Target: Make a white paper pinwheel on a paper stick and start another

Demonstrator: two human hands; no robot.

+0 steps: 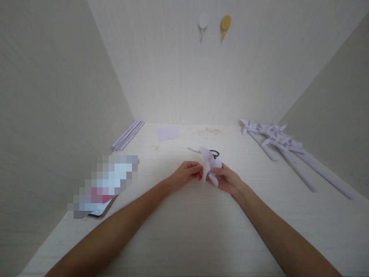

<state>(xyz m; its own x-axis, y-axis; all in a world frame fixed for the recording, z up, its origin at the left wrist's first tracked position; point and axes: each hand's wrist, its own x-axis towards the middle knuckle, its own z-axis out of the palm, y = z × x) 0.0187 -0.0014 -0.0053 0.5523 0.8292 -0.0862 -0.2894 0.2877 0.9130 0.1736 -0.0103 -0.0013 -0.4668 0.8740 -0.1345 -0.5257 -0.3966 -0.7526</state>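
**Light & pic quality**

Bright, soft, even light w/ glare at far centre of table (184, 231); faint shadows only. Overall hazy, low contrast. Wide-angle bend at edges; pixelated block near left; far wall (201, 77) soft

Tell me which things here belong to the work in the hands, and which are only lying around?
In the work:
- left hand and right hand, both gripping the folded pale paper piece

Lying about:
- scissors behind the hands
- finished paper pinwheels at right
- rolled paper sticks at left
- flat paper square
- rubber bands
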